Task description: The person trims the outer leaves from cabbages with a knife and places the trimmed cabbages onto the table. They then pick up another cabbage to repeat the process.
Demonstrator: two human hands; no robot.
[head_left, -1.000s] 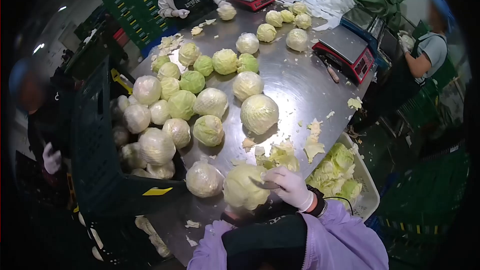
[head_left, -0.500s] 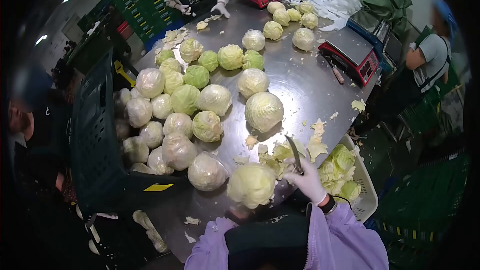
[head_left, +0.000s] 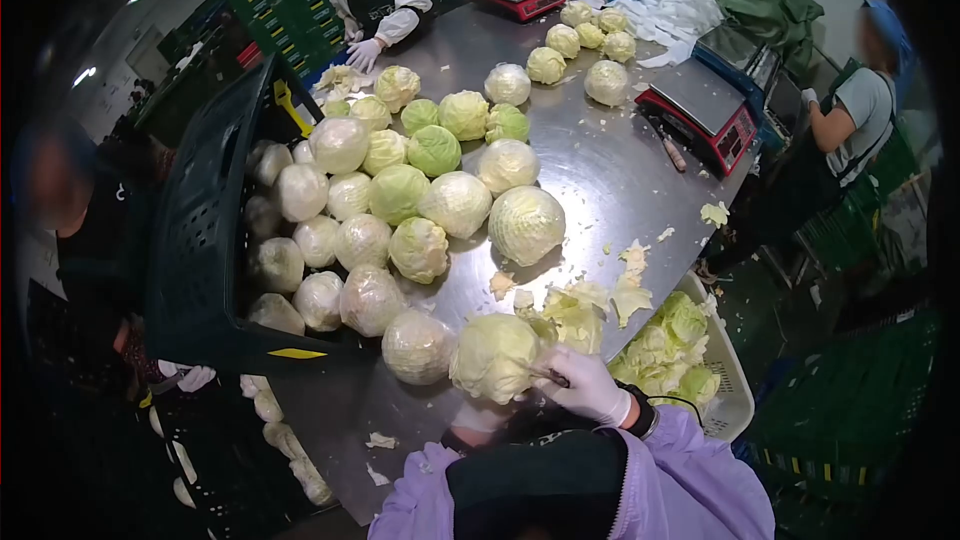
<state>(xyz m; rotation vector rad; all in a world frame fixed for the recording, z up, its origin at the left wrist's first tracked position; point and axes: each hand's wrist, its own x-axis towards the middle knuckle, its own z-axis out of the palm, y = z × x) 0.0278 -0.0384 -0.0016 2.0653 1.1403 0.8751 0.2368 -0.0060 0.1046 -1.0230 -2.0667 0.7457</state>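
A pale green cabbage point(head_left: 494, 358) is at the near edge of the steel table, its outer surface partly trimmed. Below it, my gloved left hand point(head_left: 482, 416) holds it from the near side, with the fingers mostly hidden. My gloved right hand point(head_left: 590, 387) is closed around a knife point(head_left: 548, 376), whose blade meets the right side of the cabbage. Cut leaves point(head_left: 572, 315) lie just beyond my right hand. A film-wrapped cabbage point(head_left: 417, 347) sits immediately left of the one I hold.
On the left, a tipped dark green crate point(head_left: 200, 240) has wrapped cabbages in and before its mouth. A white basket point(head_left: 738, 395) of leaves stands at lower right. A red scale point(head_left: 700, 105) is at the table's right edge. Co-workers point(head_left: 380, 0) stand around.
My right hand has moved left and down, bringing the knife from upright to the cabbage's side. The crate and nearby cabbages have shifted. The co-worker at the back now reaches toward the leaf scraps.
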